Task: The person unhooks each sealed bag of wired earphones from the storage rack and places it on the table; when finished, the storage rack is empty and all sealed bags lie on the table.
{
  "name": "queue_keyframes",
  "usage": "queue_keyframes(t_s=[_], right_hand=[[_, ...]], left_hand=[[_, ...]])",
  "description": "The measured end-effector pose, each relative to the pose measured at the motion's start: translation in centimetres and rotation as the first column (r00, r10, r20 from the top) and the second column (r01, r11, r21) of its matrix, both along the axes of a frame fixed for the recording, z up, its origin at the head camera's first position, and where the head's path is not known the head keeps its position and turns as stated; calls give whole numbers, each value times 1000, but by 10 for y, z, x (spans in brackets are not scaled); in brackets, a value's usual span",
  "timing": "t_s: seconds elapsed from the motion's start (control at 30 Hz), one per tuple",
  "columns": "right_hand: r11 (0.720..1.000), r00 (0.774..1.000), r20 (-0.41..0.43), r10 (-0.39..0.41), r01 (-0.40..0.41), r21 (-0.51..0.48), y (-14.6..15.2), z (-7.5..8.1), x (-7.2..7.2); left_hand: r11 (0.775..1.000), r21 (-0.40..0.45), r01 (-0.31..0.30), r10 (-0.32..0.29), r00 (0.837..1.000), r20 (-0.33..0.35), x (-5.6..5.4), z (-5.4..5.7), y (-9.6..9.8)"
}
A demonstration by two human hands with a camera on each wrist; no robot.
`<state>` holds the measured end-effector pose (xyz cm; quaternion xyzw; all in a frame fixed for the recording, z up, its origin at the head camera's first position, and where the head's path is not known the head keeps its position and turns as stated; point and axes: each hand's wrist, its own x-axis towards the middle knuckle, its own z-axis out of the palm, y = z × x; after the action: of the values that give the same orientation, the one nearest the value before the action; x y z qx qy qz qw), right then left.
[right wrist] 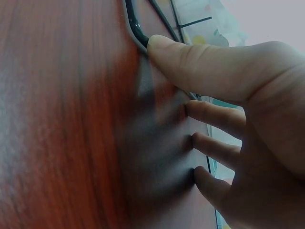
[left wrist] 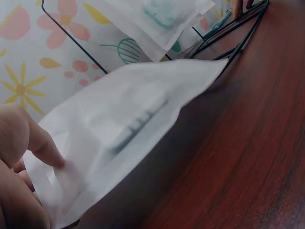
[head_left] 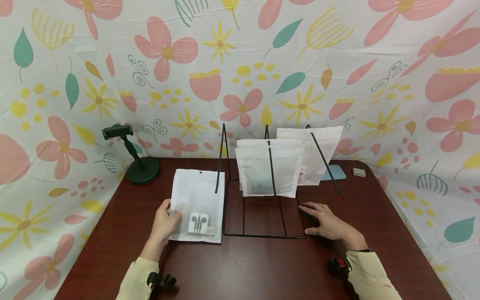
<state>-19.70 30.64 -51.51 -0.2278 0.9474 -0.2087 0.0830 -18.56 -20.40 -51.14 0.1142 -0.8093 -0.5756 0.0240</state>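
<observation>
1. thing: earphone pouch (head_left: pixel 198 189), white and flat, left of centre in the head view, just beside the wire rack (head_left: pixel 264 236); whether it touches the wire cannot be told.
2. left hand (head_left: pixel 165 221): fingers clamped on the pouch's left edge, low down, thumb on the front face. left wrist view shows the pouch tilted over the bench (head_left: pixel 236 271), shadow beneath.
3. right hand (head_left: pixel 328 223): fingers apart, nothing gripped; thumb at the rack's bent corner, right of centre in the head view.
4. weight: judged light. the earphone case (head_left: pixel 198 223) shows low in the pouch, so the load probably pulls toward the bottom.
5. stiffness: film looks soft and bows in the left wrist view; the flat upper part may flop, while the case is likely firm.
6. surface: looks smooth, may slide under a weak pinch. a hard squeeze could crease the film; breakage judged unlikely.
7. hold: low side edge gives support near the load. top border beside the small hole (head_left: pixel 200 172) judged best for steering, clear of the contents.
</observation>
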Motion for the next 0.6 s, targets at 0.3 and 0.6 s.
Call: queue_keyframes(t_s=[0.3,0.6], right_hand=[[1000,1000,0,4,-4,0,1,-1,0],[1000,1000,2,2,-2,-2,0,-1,0]], left_hand=[[998,-59,-3,6,999,44,-3,-1,1],[997,-81,-9,13,998,54,-6,-2,2]])
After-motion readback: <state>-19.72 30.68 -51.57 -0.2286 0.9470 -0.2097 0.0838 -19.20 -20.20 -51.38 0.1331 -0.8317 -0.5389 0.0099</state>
